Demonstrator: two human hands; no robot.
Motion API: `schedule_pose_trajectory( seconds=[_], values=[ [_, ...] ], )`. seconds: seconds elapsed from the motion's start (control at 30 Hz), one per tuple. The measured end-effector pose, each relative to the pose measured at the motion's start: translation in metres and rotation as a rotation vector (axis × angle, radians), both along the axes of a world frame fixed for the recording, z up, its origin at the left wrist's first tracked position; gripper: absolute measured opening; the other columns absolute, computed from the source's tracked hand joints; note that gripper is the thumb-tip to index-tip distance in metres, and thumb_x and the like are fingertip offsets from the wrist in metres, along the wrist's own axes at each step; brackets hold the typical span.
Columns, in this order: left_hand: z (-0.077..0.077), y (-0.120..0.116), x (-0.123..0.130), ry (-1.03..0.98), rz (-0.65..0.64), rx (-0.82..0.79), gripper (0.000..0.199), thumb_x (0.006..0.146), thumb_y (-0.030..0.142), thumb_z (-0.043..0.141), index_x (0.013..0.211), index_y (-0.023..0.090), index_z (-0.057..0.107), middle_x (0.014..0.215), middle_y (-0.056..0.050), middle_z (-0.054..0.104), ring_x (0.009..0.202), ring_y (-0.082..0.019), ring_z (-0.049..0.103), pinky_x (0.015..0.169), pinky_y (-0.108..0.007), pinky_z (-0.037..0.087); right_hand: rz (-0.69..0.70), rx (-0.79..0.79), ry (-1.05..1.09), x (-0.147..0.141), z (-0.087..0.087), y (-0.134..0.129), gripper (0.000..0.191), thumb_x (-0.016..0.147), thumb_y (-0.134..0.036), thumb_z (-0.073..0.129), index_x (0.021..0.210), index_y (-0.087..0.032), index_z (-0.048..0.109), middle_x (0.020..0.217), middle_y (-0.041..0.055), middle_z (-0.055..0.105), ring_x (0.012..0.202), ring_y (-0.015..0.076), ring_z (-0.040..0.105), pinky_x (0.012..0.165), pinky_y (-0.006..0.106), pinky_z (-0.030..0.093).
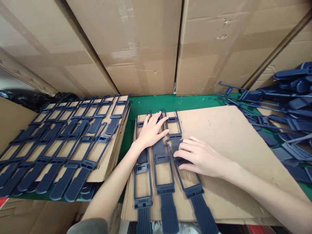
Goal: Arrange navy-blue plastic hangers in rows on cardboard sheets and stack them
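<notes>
Head view. Spread over far dark-blue frames (175, 136): left hand (151, 130), unclenched. Curled over right near frame (194, 191): right hand (195, 156); cannot tell if gripping. Overhanging cardboard (231, 146) at near edge: ribbed ends (170, 211). Bare room right; narrow green surface (127, 136) left.

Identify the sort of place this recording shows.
Probably a factory or workshop assembly or packing bench: matching navy ribbed plastic parts lie in rows on flat cardboard, more navy pieces are heaped at the right, and large taped cardboard boxes stand behind.
</notes>
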State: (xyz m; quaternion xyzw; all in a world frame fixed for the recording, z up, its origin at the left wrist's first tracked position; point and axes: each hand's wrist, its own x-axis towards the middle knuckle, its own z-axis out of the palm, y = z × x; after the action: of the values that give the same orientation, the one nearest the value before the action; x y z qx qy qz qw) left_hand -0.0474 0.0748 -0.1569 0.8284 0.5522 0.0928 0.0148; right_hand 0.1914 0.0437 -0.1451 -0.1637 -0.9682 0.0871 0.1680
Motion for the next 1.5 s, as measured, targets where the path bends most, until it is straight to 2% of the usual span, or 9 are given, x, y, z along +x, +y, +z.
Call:
schedule_pose_trajectory(
  seconds=[0.17, 0.4, 0.7, 0.87, 1.0, 1.23, 1.37, 1.5],
  values=[
    [0.001, 0.0, 0.001, 0.002, 0.003, -0.007, 0.054, 0.095, 0.05, 0.04, 0.142, 0.025, 0.037, 0.155, -0.011, 0.024, 0.143, -0.026, 0.023, 0.116, -0.05, 0.011, -0.003, -0.003, -0.007, 0.0, -0.001, -0.001, 0.018, 0.087, -0.035, 0.062, 0.083, -0.018, 0.064, 0.083, 0.0049, 0.055, 0.08, 0.0194, 0.046, 0.074, 0.032, 0.034],
    [0.002, -0.001, 0.001, 0.009, 0.004, -0.005, 0.054, 0.096, 0.051, 0.039, 0.144, 0.026, 0.036, 0.155, -0.012, 0.024, 0.143, -0.026, 0.022, 0.116, -0.05, 0.011, -0.029, -0.04, 0.02, -0.002, -0.004, -0.003, 0.016, 0.089, -0.032, 0.059, 0.086, -0.017, 0.064, 0.085, 0.0061, 0.056, 0.084, 0.0206, 0.048, 0.074, 0.034, 0.036],
    [0.0, -0.001, 0.0, 0.001, 0.006, 0.008, 0.054, 0.096, 0.05, 0.039, 0.144, 0.027, 0.036, 0.155, -0.01, 0.025, 0.142, -0.026, 0.023, 0.116, -0.05, 0.01, -0.024, -0.087, 0.058, -0.005, -0.01, -0.004, 0.013, 0.089, -0.03, 0.06, 0.093, -0.018, 0.06, 0.115, 0.0096, 0.058, 0.115, 0.0248, 0.048, 0.095, 0.042, 0.041],
    [-0.002, -0.001, -0.001, -0.006, 0.005, 0.012, 0.053, 0.096, 0.049, 0.038, 0.145, 0.026, 0.035, 0.155, -0.009, 0.025, 0.142, -0.026, 0.023, 0.116, -0.05, 0.01, -0.012, -0.075, 0.085, -0.007, -0.012, -0.004, 0.015, 0.089, -0.032, 0.059, 0.096, -0.018, 0.06, 0.115, 0.0088, 0.06, 0.118, 0.0241, 0.049, 0.109, 0.049, 0.029],
    [-0.002, -0.001, -0.001, -0.007, 0.0, 0.012, 0.053, 0.097, 0.048, 0.038, 0.145, 0.026, 0.035, 0.155, -0.01, 0.024, 0.143, -0.026, 0.022, 0.116, -0.051, 0.009, -0.005, -0.114, 0.094, -0.008, -0.013, -0.003, 0.018, 0.089, -0.032, 0.059, 0.1, -0.018, 0.06, 0.115, 0.0089, 0.06, 0.117, 0.0226, 0.05, 0.11, 0.048, 0.029],
    [-0.001, -0.001, -0.001, -0.065, 0.008, -0.01, 0.052, 0.096, 0.047, 0.042, 0.143, 0.026, 0.037, 0.155, -0.009, 0.025, 0.144, -0.024, 0.02, 0.116, -0.051, 0.006, -0.004, -0.158, 0.104, -0.006, -0.014, 0.0, 0.025, 0.086, -0.032, 0.061, 0.107, -0.019, 0.059, 0.13, 0.011, 0.053, 0.13, 0.0255, 0.04, 0.11, 0.051, 0.03],
    [0.006, 0.001, -0.006, -0.168, 0.004, -0.009, 0.048, 0.097, 0.045, 0.04, 0.14, 0.024, 0.042, 0.154, -0.008, 0.027, 0.144, -0.022, 0.019, 0.117, -0.051, 0.005, -0.002, -0.149, 0.109, -0.005, -0.014, 0.001, 0.025, 0.086, -0.032, 0.061, 0.108, -0.019, 0.059, 0.129, 0.0112, 0.054, 0.129, 0.0254, 0.041, 0.109, 0.051, 0.031],
    [0.027, -0.007, -0.01, -0.33, 0.036, 0.056, 0.042, 0.097, 0.039, 0.04, 0.135, 0.023, 0.047, 0.148, -0.006, 0.039, 0.138, -0.02, 0.034, 0.116, -0.043, 0.022, 0.001, -0.14, 0.128, -0.003, -0.015, 0.001, 0.024, 0.087, -0.032, 0.06, 0.107, -0.019, 0.06, 0.128, 0.0119, 0.055, 0.128, 0.0255, 0.043, 0.108, 0.051, 0.033]
  ],
)
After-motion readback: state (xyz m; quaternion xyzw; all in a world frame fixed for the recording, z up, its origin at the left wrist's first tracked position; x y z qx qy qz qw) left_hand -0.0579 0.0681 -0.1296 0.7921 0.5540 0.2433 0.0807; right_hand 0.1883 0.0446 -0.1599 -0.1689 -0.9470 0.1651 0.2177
